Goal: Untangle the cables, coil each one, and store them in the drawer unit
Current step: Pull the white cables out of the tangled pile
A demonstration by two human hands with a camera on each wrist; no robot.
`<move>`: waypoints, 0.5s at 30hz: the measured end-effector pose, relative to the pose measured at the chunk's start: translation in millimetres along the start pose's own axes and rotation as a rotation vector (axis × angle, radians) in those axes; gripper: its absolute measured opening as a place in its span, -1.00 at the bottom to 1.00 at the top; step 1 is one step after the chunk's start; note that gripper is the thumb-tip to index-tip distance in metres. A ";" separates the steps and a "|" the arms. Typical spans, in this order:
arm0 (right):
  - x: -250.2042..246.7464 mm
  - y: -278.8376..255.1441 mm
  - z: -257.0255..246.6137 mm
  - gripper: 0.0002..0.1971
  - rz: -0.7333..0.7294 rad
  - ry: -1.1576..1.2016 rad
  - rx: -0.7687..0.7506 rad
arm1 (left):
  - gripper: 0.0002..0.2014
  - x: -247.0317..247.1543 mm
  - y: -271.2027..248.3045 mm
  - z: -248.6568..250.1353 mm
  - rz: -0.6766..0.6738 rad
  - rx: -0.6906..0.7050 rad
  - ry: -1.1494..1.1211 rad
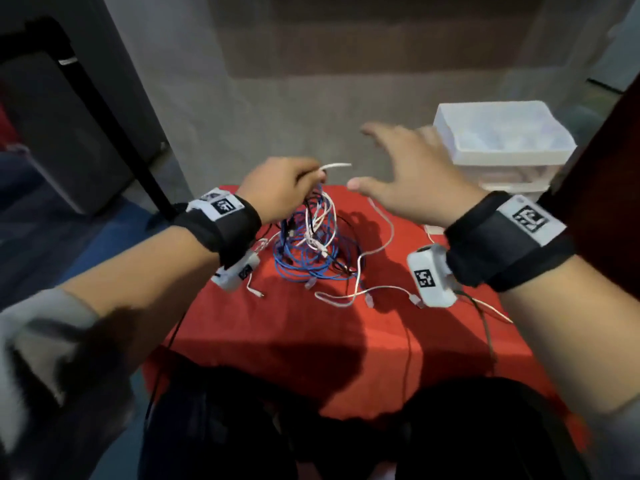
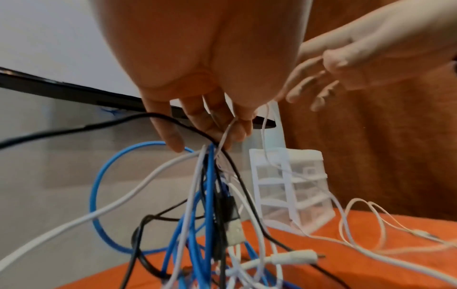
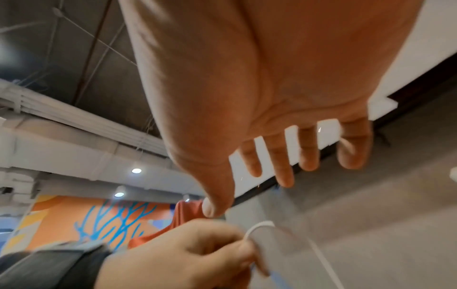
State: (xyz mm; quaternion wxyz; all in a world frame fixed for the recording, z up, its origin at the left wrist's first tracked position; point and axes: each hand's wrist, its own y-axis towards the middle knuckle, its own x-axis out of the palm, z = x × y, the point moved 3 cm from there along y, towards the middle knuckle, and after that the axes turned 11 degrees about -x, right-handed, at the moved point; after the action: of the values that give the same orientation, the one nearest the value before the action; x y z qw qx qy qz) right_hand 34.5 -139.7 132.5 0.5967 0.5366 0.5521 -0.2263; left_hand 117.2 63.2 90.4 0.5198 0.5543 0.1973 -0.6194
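A tangle of blue, white and black cables (image 1: 308,244) hangs over the red table (image 1: 294,327), lifted at its top. My left hand (image 1: 284,188) grips a white cable (image 1: 334,166) whose end sticks out past the fingers; the bundle (image 2: 212,195) dangles below the left fingers (image 2: 197,117). My right hand (image 1: 408,168) hovers open, fingers spread, just right of the left hand and holding nothing; its spread fingers (image 3: 284,162) show in the right wrist view. The translucent white drawer unit (image 1: 502,143) stands at the table's back right.
Loose white cable ends (image 1: 367,292) trail across the red cloth toward the front and right. A dark chair or frame (image 1: 86,109) stands to the left on the grey floor. My dark lap lies below the table's front edge.
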 end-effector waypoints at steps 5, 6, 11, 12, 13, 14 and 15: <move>62.1 5.2 -19.4 -0.51 -0.249 0.100 -0.072 | -0.65 26.9 -16.7 9.9 -0.041 0.259 0.176; 69.5 4.5 -17.4 -0.65 -0.262 0.108 -0.073 | -0.66 29.8 -18.6 8.3 -0.044 0.276 0.197; 73.8 -3.8 -9.4 -0.74 -0.199 0.130 -0.035 | -0.56 44.6 -26.7 -9.3 -0.175 0.206 0.220; 66.8 -5.2 -9.1 -0.74 -0.169 0.171 -0.033 | -0.60 46.8 -28.5 -14.3 -0.194 0.186 0.211; 56.5 -6.4 -8.4 -0.73 -0.129 0.214 -0.029 | -0.65 49.9 -29.4 -24.8 -0.199 0.156 0.202; 42.1 -8.1 -6.5 -0.73 -0.084 0.240 -0.021 | -0.69 51.6 -30.6 -37.3 -0.197 0.111 0.197; 24.6 -10.7 -2.9 -0.72 -0.032 0.258 -0.008 | -0.71 53.6 -32.2 -52.7 -0.194 0.061 0.191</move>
State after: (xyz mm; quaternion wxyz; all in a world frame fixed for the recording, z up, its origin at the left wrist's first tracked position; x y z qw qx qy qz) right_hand 31.2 -132.6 106.7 0.5193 0.5499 0.6337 -0.1626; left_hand 123.2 95.9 15.7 0.4193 0.6044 0.2797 -0.6169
